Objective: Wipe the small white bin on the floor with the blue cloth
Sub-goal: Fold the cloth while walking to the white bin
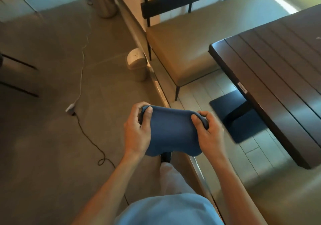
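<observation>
Shirt: light blue top sat at the very bottom, both bare forearms reaching out from it.
Left hand: the left hand had its fingers curled over the top left corner of the blue cloth, thumb pressed on the front.
Right hand: the right hand pinched the top right corner the same way, so the cloth was pulled flat between the hands.
Cloth: held up in the air, well above the floor, not touching the bin.
Cables: a black cable and a white one trailed over the floor on the left.
Bin: small white bin stood upright on the floor further off, just beside the step edge and near the cushioned bench.
Table: dark slatted table off to the right.
</observation>
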`<act>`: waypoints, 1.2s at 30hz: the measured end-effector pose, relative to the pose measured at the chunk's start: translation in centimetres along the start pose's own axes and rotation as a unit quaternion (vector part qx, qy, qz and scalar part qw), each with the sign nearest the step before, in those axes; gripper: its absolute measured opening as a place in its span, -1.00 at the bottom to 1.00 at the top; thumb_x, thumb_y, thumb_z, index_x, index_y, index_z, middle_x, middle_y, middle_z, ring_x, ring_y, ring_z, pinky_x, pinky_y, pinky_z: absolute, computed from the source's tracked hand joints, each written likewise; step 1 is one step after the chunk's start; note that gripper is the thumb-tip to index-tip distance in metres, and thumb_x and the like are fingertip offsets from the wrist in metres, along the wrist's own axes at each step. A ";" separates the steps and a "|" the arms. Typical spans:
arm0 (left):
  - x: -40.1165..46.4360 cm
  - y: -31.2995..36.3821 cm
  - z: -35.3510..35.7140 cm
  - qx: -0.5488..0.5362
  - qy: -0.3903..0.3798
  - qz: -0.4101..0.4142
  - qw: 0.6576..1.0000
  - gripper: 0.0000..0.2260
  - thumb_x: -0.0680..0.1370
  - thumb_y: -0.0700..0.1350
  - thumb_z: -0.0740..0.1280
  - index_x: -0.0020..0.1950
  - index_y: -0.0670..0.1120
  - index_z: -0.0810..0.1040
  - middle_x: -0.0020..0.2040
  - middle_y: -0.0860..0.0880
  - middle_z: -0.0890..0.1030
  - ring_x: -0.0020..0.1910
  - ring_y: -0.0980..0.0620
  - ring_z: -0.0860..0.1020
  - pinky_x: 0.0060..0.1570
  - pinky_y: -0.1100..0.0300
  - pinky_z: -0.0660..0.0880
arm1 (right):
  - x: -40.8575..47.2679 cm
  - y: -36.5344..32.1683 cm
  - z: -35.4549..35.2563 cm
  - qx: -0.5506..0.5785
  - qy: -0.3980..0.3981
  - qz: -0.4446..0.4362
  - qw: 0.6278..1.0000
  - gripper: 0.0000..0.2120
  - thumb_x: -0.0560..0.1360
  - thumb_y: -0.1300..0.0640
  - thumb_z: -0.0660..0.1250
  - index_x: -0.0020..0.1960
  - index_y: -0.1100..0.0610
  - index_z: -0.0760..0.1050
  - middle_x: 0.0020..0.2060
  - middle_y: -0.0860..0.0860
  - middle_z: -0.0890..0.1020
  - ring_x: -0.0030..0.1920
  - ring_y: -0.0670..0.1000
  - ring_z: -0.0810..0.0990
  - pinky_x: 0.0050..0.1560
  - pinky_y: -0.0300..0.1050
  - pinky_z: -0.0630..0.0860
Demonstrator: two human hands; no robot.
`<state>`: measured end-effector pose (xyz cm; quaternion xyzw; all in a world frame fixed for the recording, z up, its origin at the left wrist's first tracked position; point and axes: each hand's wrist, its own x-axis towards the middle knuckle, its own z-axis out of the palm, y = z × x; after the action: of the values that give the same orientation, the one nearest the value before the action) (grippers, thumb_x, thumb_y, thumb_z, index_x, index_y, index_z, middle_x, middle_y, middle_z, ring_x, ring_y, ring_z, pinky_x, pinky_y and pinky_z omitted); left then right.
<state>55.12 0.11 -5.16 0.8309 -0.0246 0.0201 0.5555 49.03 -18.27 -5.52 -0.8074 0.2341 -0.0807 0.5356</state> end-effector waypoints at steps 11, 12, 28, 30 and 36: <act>16.1 -1.0 -1.5 0.006 0.063 -0.054 0.997 -0.87 0.68 -0.02 0.26 0.16 0.00 0.55 0.00 0.15 0.61 0.04 0.17 0.57 0.00 0.40 0.44 | 16.2 -5.8 7.0 -0.024 -0.079 -0.008 0.997 -0.88 0.59 0.03 0.31 0.11 -0.02 0.54 -0.08 -0.17 0.62 -0.03 -0.24 0.58 -0.07 -0.34 0.46; 17.4 -1.2 -1.9 0.001 0.069 -0.058 0.996 -0.88 0.68 -0.02 0.26 0.16 0.01 0.55 0.00 0.15 0.61 0.05 0.17 0.57 0.02 0.40 0.44 | 17.4 -6.3 7.8 -0.022 -0.085 -0.009 0.996 -0.88 0.59 0.03 0.31 0.11 -0.03 0.55 -0.08 -0.17 0.63 -0.03 -0.24 0.58 -0.07 -0.34 0.47; 41.7 -6.8 -10.9 -0.022 0.040 -0.079 0.996 -0.86 0.67 0.02 0.25 0.18 0.07 0.53 0.03 0.23 0.58 0.09 0.30 0.52 0.02 0.50 0.40 | 33.8 -16.2 25.8 0.021 -0.076 0.039 0.996 -0.91 0.58 0.04 0.31 0.06 -0.02 0.57 -0.14 -0.15 0.67 -0.05 -0.19 0.63 -0.05 -0.23 0.55; 45.4 -7.3 -12.4 -0.016 0.029 -0.063 0.997 -0.85 0.66 0.03 0.25 0.19 0.06 0.54 0.04 0.23 0.58 0.09 0.28 0.53 0.03 0.47 0.42 | 35.7 -17.8 28.0 0.025 -0.062 0.042 0.997 -0.92 0.59 0.04 0.31 0.04 -0.04 0.57 -0.14 -0.15 0.67 -0.07 -0.23 0.62 -0.06 -0.25 0.51; 54.6 -8.3 -14.6 0.004 0.002 -0.044 0.999 -0.84 0.67 0.04 0.26 0.20 0.07 0.53 0.04 0.22 0.59 0.10 0.31 0.54 0.04 0.47 0.44 | 40.6 -21.7 33.5 0.040 -0.020 0.061 0.997 -0.88 0.60 0.02 0.28 0.07 -0.02 0.57 -0.11 -0.12 0.66 -0.05 -0.14 0.62 -0.01 -0.14 0.56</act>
<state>110.04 15.81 -3.94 0.8333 0.0128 -0.0028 0.5527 103.75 -2.55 -4.71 -0.7711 0.2687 -0.0406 0.5757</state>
